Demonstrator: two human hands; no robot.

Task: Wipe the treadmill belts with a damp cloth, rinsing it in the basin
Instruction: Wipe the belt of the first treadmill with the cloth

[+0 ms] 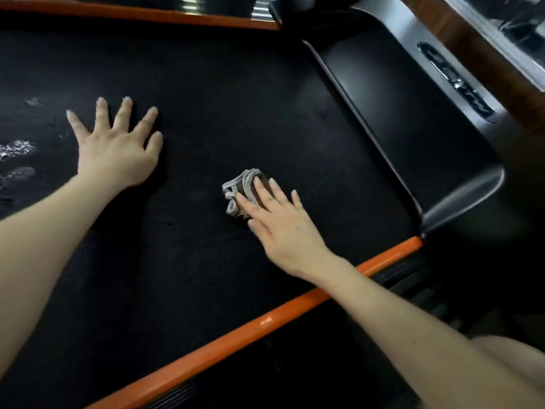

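Observation:
The black treadmill belt (pixel 206 119) fills most of the view. A small bunched cloth (pixel 240 188), grey and brown, lies on it near the middle. My right hand (pixel 280 219) presses on the cloth with straight fingers and covers its right part. My left hand (pixel 118 146) rests flat on the belt to the left, fingers spread, apart from the cloth. Wet, shiny patches (pixel 16 149) show on the belt at the far left. No basin is in view.
Orange side rails run along the near edge (pixel 265 320) and the far edge (pixel 147 13) of the belt. The black and grey motor cover (pixel 413 113) sits at the right end. A wooden floor strip (pixel 486 54) lies beyond it.

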